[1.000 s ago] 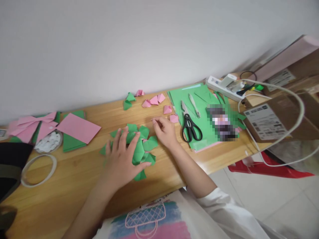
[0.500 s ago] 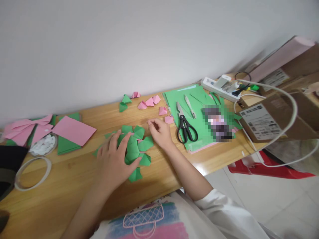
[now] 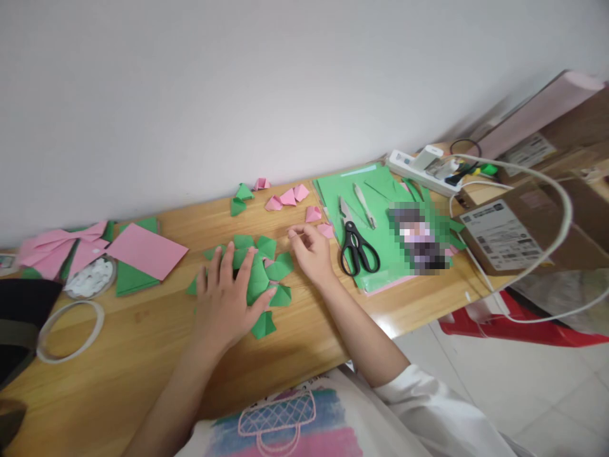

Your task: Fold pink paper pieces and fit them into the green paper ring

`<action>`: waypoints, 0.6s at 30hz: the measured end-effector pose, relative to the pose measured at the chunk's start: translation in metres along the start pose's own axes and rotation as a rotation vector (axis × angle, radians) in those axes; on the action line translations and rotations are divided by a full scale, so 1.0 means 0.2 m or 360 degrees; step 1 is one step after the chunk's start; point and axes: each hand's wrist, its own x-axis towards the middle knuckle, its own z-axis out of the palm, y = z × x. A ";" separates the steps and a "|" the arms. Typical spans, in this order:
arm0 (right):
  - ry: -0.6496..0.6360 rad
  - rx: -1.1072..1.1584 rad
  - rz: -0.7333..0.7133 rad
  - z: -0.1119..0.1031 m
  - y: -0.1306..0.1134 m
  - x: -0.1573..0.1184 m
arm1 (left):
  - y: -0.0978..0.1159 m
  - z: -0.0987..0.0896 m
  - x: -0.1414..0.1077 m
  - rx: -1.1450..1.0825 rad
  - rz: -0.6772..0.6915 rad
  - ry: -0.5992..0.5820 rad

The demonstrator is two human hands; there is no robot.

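My left hand [image 3: 227,297] lies with spread fingers over a green folded-paper piece [image 3: 257,279], which has pointed petals all around and bits of pink between them. The palm and fingers hide its left part. Just right of the piece, my right hand [image 3: 311,251] is raised a little off the table, thumb and index finger pinched together; whatever is between them is too small to make out. Behind the hands lie small pink folded pieces [image 3: 288,197] and green folded pieces [image 3: 238,206].
Black scissors [image 3: 354,244] and a white cutter [image 3: 365,204] rest on green sheets [image 3: 380,184], beside a blurred phone. On the left are a pink sheet [image 3: 150,251], a tape roll [image 3: 98,330] and a dish of white bits [image 3: 90,279]. A cable loops near cardboard boxes [image 3: 537,228].
The whole view has shifted slightly, so things appear a little further right. The left hand has turned slightly on the green piece, its fingers still spread. The right hand keeps its pinch.
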 end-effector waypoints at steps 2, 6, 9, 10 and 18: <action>-0.0010 0.0028 0.0026 0.00 0.01 0.00 | 0.00 0.01 0.00 0.0027 0.0033 -0.0002; -0.0027 0.0067 0.0074 0.01 0.02 0.00 | -0.01 0.01 -0.01 0.0037 0.0042 -0.0027; -0.0024 0.0092 0.0099 0.01 0.03 0.00 | 0.00 -0.01 0.00 0.0016 0.0020 -0.0070; -0.0021 0.0101 0.0107 0.01 0.03 0.00 | 0.00 -0.03 0.01 0.0009 -0.0001 -0.0077; -0.0020 0.0168 0.0171 0.01 0.03 0.01 | 0.03 -0.02 0.07 -0.0005 -0.0117 -0.0053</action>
